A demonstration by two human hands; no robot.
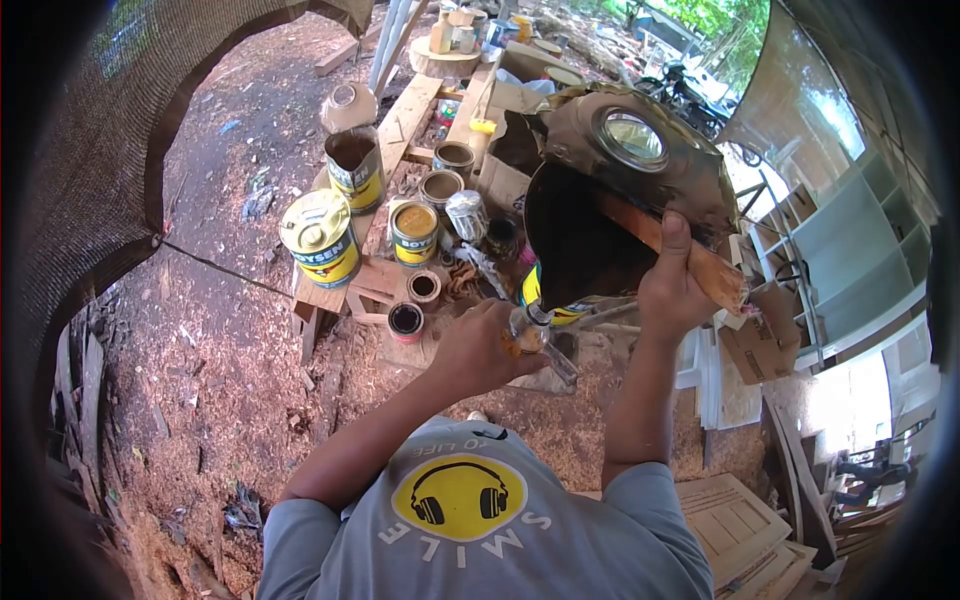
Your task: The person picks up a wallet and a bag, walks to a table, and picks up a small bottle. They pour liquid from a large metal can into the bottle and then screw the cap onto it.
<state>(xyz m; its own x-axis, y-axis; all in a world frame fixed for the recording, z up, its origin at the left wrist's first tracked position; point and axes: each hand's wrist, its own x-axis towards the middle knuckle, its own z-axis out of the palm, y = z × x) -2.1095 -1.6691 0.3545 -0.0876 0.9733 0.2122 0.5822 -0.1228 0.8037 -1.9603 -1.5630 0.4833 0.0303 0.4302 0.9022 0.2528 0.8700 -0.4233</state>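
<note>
The left hand point(478, 348) has its fingers curled tight round a small glass bottle point(532, 326), held just below the lip of a big tilted can point(575, 245). The right hand point(672, 285) is closed in a fist on a wooden stick point(700, 262) that crosses the can's dark mouth. The bent-up lid point(640, 150) stands beyond the fingertips. Smaller paint cans point(322, 238) sit well left of both hands. The likely risk is that the can tips too far, overflows the bottle's narrow neck and wets the fingers, so the glass slips.
</note>
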